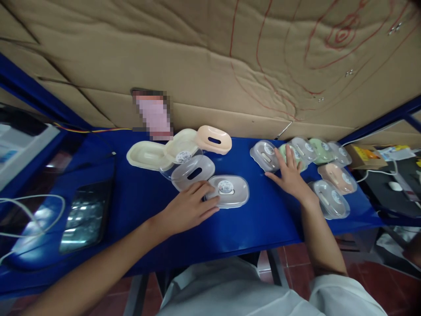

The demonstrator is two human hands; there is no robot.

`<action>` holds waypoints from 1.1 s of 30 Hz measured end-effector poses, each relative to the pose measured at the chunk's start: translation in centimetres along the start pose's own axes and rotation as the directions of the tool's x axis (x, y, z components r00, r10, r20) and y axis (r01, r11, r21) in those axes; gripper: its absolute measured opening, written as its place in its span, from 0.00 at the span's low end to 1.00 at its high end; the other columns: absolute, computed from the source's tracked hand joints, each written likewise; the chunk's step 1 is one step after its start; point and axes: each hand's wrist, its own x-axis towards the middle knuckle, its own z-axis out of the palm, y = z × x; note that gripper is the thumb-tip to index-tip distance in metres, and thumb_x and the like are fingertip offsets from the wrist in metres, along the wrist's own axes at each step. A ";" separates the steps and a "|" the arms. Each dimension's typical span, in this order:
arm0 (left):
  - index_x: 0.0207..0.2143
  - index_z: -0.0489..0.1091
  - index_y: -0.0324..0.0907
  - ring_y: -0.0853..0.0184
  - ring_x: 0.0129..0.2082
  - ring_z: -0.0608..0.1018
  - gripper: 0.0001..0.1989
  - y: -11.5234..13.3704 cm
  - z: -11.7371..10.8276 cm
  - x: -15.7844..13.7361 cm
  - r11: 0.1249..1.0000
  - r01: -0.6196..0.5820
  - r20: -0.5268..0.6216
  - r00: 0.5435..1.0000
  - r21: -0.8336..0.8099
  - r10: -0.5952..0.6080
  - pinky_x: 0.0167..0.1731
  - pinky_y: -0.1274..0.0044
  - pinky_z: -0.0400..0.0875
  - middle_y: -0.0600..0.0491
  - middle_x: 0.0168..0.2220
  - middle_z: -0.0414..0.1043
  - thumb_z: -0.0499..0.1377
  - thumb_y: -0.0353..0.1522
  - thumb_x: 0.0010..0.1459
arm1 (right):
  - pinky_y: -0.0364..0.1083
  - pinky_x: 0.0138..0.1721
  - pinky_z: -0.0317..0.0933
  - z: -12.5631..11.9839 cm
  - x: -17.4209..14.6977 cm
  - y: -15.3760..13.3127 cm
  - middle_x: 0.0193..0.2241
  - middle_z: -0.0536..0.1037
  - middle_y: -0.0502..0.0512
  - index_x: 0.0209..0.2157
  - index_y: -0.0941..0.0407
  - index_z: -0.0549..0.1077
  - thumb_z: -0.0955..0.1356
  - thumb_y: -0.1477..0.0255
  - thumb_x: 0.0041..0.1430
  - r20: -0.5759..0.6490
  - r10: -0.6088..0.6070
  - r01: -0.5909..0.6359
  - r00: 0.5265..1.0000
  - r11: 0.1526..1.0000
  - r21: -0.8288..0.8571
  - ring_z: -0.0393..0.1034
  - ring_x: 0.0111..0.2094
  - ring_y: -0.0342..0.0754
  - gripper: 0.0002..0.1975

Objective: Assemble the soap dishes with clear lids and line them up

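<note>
My left hand [189,206] rests at the left end of a grey lidded soap dish [241,195], its bent fingers apart and touching the dish's edge. This dish has a clear cover with a round label. My right hand [291,175] is spread over a green lidded soap dish [303,161], hiding part of it. Just left of that hand sits another grey lidded dish [261,153]. Beyond my left hand lie a grey slotted tray [205,164], a peach slotted tray [202,134] and a cream dish [141,153]. A clear labelled cover [195,151] overlaps the trays.
More lidded dishes, among them a peach one [342,180] and a grey one [332,204], stand at the right of the blue table [230,232]. A dark tablet-like device [87,215] and white cables lie left. A cardboard panel [197,57] rises behind.
</note>
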 end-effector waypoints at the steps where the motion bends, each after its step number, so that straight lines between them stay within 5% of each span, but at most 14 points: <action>1: 0.47 0.75 0.41 0.54 0.51 0.77 0.07 0.0 0.0 0.0 1.000 0.002 0.005 1.000 -0.003 -0.002 0.49 0.64 0.80 0.45 0.45 0.74 0.64 0.34 0.69 | 0.84 0.68 0.37 0.0 0.3 -0.3 0.80 0.30 0.62 0.79 0.45 0.44 0.66 0.49 0.71 -0.031 -0.032 0.034 0.999 0.999 0.043 0.28 0.79 0.75 0.45; 5: 0.47 0.75 0.41 0.54 0.52 0.77 0.07 0.0 0.1 0.0 1.000 0.000 0.010 1.000 0.007 -0.001 0.48 0.64 0.80 0.44 0.45 0.74 0.64 0.34 0.69 | 0.70 0.76 0.42 0.1 1.6 -0.3 0.80 0.29 0.59 0.77 0.48 0.51 0.65 0.52 0.73 -0.133 -0.160 0.183 0.978 0.965 0.190 0.29 0.80 0.65 0.39; 10: 0.52 0.74 0.39 0.55 0.55 0.77 0.10 0.4 0.4 0.0 1.000 -0.002 -0.002 1.000 -0.024 0.002 0.52 0.64 0.80 0.43 0.50 0.74 0.61 0.31 0.71 | 0.70 0.76 0.41 -0.7 1.1 -2.5 0.80 0.38 0.56 0.76 0.47 0.55 0.65 0.53 0.74 -0.235 -0.242 0.292 0.941 0.934 0.204 0.35 0.80 0.63 0.35; 12: 0.54 0.73 0.39 0.55 0.55 0.77 0.11 0.6 0.6 0.0 0.999 0.005 -0.011 1.000 -0.040 -0.005 0.53 0.64 0.80 0.42 0.51 0.75 0.61 0.30 0.71 | 0.70 0.76 0.44 -1.5 -0.1 -4.9 0.80 0.42 0.55 0.77 0.44 0.52 0.68 0.51 0.72 -0.123 -0.375 0.395 0.919 0.883 0.253 0.39 0.79 0.63 0.40; 14: 0.53 0.74 0.39 0.55 0.55 0.78 0.11 0.6 0.7 0.0 0.999 0.015 -0.030 0.999 -0.046 -0.016 0.53 0.65 0.80 0.42 0.51 0.75 0.61 0.30 0.70 | 0.68 0.74 0.52 -2.0 -1.5 -7.5 0.79 0.45 0.54 0.78 0.41 0.48 0.72 0.49 0.66 0.085 -0.559 0.501 0.825 0.792 0.348 0.42 0.79 0.63 0.47; 16: 0.53 0.74 0.40 0.55 0.55 0.78 0.11 0.4 0.9 0.0 0.999 0.026 -0.051 0.998 -0.046 -0.028 0.52 0.64 0.80 0.42 0.51 0.75 0.62 0.29 0.69 | 0.66 0.73 0.56 -1.8 -2.4 -9.3 0.79 0.47 0.53 0.77 0.40 0.49 0.74 0.52 0.66 0.183 -0.643 0.548 0.743 0.743 0.383 0.44 0.78 0.63 0.47; 17: 0.54 0.74 0.40 0.55 0.55 0.79 0.12 0.3 1.0 -0.1 0.998 0.036 -0.062 0.997 -0.044 -0.038 0.52 0.64 0.80 0.42 0.51 0.75 0.62 0.29 0.69 | 0.66 0.73 0.57 -1.5 -2.6 -9.8 0.79 0.49 0.53 0.77 0.39 0.52 0.73 0.55 0.67 0.182 -0.646 0.558 0.742 0.744 0.368 0.45 0.78 0.62 0.44; 24: 0.52 0.75 0.39 0.54 0.57 0.79 0.11 0.1 1.3 -0.2 0.998 0.063 -0.083 0.995 -0.011 -0.063 0.54 0.63 0.80 0.40 0.55 0.74 0.60 0.27 0.70 | 0.73 0.69 0.56 0.6 -1.1 -8.4 0.75 0.59 0.62 0.77 0.42 0.54 0.69 0.50 0.70 -0.021 -0.354 0.355 0.935 0.931 0.080 0.57 0.72 0.71 0.40; 28: 0.49 0.76 0.42 0.55 0.55 0.79 0.08 0.2 0.6 0.1 0.997 0.060 -0.081 0.995 0.052 -0.055 0.59 0.59 0.76 0.43 0.55 0.76 0.61 0.28 0.69 | 0.76 0.69 0.52 0.6 -1.2 -8.2 0.76 0.55 0.66 0.78 0.45 0.51 0.65 0.49 0.72 -0.047 -0.266 0.267 0.963 0.964 0.006 0.55 0.73 0.74 0.40; 33: 0.54 0.75 0.41 0.47 0.57 0.77 0.12 -0.5 -0.3 0.3 0.917 0.327 -0.175 0.940 0.226 -0.292 0.58 0.51 0.72 0.38 0.58 0.75 0.62 0.30 0.68 | 0.72 0.71 0.54 1.3 -0.9 -8.2 0.77 0.52 0.64 0.78 0.45 0.49 0.62 0.50 0.74 -0.079 -0.226 0.233 0.971 0.967 0.101 0.50 0.75 0.70 0.38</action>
